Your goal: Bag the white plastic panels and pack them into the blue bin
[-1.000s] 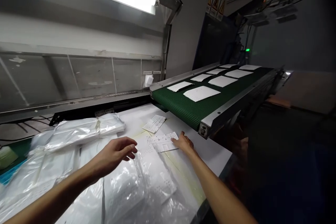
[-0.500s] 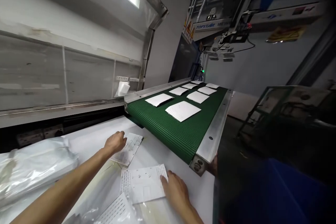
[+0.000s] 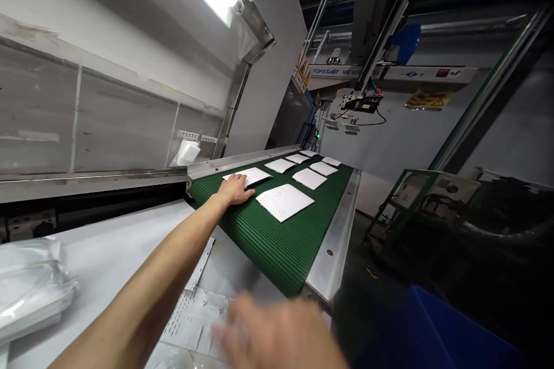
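Observation:
My left hand (image 3: pixel 234 190) lies flat across the near edge of a white perforated sheet (image 3: pixel 255 175) on the green conveyor belt (image 3: pixel 277 242). Just right of it is a larger white perforated sheet (image 3: pixel 284 202). My right hand (image 3: pixel 277 334) is motion-blurred at the bottom of the view, over the right side of a white perforated panel (image 3: pixel 190 317) on the table. A narrow perforated strip (image 3: pixel 201 262) lies partly hidden behind my left forearm.
Several more white sheets (image 3: pixel 309 179) sit in rows up the belt. A steel rail (image 3: pixel 333 248) runs along its right side. A bagged white stack (image 3: pixel 30 285) lies on the white table (image 3: pixel 121 236). A blue bin (image 3: pixel 433 328) stands low at right.
My left hand has moved from the strip on the table onto a sheet on the belt. My right hand has moved and blurred, and my view has turned further left.

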{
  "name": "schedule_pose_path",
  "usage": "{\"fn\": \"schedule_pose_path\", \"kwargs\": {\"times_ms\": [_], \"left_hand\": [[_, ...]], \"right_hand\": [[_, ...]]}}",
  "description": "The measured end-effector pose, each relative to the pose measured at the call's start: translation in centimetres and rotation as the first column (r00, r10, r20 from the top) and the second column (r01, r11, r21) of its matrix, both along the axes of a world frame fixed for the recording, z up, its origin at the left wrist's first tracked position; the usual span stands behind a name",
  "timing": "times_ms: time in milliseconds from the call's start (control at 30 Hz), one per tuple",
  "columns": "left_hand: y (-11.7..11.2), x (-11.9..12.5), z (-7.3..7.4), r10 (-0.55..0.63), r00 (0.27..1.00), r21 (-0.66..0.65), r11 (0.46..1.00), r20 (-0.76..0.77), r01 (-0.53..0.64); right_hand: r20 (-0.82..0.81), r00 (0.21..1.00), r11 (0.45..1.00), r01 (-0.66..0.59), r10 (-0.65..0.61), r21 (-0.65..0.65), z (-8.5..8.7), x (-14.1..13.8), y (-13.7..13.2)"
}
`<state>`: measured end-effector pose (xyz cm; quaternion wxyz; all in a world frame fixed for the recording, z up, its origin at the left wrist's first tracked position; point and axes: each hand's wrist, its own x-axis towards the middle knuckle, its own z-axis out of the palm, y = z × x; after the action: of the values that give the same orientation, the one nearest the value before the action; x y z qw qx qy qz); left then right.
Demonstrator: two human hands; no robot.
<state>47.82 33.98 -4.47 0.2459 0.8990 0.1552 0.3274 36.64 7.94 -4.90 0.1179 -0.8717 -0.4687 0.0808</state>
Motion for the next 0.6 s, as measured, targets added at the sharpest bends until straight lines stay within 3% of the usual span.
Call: {"fn": "schedule_pose_path", "kwargs": {"times_ms": [67, 133, 233, 333, 400, 467, 600], "left_hand": [[-0.3, 1.0, 0.1, 0.032, 0.999, -0.044, 0.998, -0.026, -0.033], [-0.6, 1.3, 0.5, 0.067, 0.998, -0.094, 0.993, -0.021, -0.068], [-0.3, 0.4, 2.0, 0.119, 0.992, -0.183, 0.977, 0.039, -0.109], [0.9, -2.0, 4.3, 0.181, 0.976, -0.308, 0.942, 0.122, -0.136], [1.6, -4.7, 5.5, 0.200, 0.966, -0.413, 0.903, 0.164, -0.117], [1.6, -8.5, 5.7, 0.175, 0.966, -0.531, 0.846, 0.189, -0.049], [-0.3, -18.8, 3.2, 0.071, 0.975, -0.762, 0.637, 0.210, 0.117]], "right_hand": [[0.356, 0.932, 0.998, 0.063, -0.068, 0.028, 5.0, 3.3, 2.5], [0.418, 0.904, 0.996, 0.082, -0.090, 0.035, 7.9, 8.2, 5.2], [0.403, 0.912, 0.995, 0.094, -0.078, -0.022, 8.6, 14.9, 7.9], [0.384, 0.922, 0.995, 0.082, -0.058, -0.049, 7.2, 17.8, 9.2], [0.374, 0.925, 0.996, 0.084, -0.064, -0.038, 6.7, 18.0, 9.7], [0.371, 0.924, 0.995, 0.097, -0.093, 0.008, 7.2, 17.6, 9.9], [0.342, 0.913, 0.967, 0.157, -0.220, 0.200, 10.1, 16.3, 8.5]]}}
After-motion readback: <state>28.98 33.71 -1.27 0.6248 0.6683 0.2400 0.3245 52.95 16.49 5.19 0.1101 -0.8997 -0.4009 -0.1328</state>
